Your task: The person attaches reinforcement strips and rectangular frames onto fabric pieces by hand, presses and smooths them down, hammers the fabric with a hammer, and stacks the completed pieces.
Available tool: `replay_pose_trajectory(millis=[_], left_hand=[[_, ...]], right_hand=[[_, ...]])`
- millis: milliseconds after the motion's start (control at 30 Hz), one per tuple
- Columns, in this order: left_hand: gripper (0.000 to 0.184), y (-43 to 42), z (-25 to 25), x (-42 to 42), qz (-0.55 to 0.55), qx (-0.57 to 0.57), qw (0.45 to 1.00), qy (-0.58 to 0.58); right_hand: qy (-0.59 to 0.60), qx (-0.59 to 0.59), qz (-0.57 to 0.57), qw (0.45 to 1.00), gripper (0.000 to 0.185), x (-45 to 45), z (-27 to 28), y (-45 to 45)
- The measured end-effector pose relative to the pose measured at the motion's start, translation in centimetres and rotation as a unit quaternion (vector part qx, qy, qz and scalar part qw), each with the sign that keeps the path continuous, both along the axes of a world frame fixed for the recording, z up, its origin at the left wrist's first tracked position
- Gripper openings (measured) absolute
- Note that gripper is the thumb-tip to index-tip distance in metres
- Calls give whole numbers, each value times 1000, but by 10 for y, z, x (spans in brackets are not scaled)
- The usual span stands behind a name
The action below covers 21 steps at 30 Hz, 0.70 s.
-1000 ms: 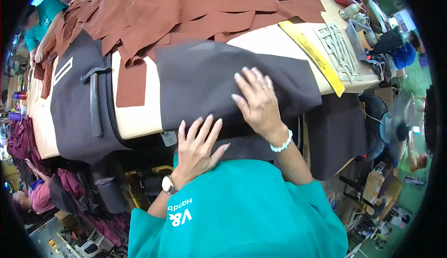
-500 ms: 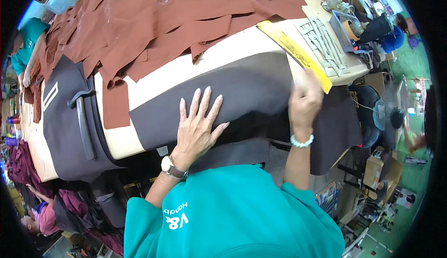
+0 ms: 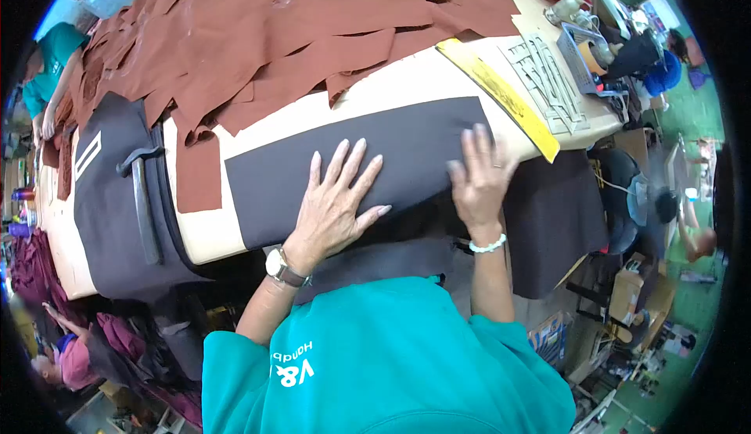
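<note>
A dark grey piece of fabric (image 3: 415, 140) lies across the table's front edge, part of it hanging below. My left hand (image 3: 332, 207) presses flat on its middle, fingers spread, a watch on the wrist. Over the right end of the same fabric is my right hand (image 3: 481, 187), slightly blurred, fingers stretched out and holding nothing. I cannot tell whether its fingertips touch the fabric. Right of that hand lies a yellow strip (image 3: 504, 97), with pale slotted templates (image 3: 547, 86) beyond it.
Brown fabric pieces (image 3: 313, 19) cover the back of the table. At left, a hammer (image 3: 141, 199) rests on more dark fabric (image 3: 102, 215). A basket (image 3: 579, 58) stands at the right corner, above a stool (image 3: 618, 199). Other people (image 3: 59, 66) are at the left.
My right hand has opened from a curled shape and moved left and slightly down, onto the fabric's right end. That end now lies flatter with a sharper edge. My left hand stays almost in place.
</note>
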State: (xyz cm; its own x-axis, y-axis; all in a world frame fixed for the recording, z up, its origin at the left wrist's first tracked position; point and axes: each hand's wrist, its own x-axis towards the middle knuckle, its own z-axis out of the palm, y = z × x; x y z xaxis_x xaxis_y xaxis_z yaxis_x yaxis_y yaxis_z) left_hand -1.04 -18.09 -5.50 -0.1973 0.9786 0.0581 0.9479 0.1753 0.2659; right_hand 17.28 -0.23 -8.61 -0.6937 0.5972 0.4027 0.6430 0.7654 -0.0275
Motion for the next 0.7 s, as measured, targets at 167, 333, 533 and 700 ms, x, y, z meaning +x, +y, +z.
replay_pose_trajectory(millis=[167,333,533,700], left_hand=[[68,-3,-7,8,21,23,999,3],[68,-5,-10,12,29,32,999,2],[56,-5,-10,13,36,72,997,-1],[37,-5,-19,13,3,164,986,31]], right_hand=[[193,50,-238,951,49,46,8,66],[512,-349,-290,730,29,90,-26,131],[607,-272,-25,746,13,72,99,81],[636,-142,17,759,35,69,182,42]])
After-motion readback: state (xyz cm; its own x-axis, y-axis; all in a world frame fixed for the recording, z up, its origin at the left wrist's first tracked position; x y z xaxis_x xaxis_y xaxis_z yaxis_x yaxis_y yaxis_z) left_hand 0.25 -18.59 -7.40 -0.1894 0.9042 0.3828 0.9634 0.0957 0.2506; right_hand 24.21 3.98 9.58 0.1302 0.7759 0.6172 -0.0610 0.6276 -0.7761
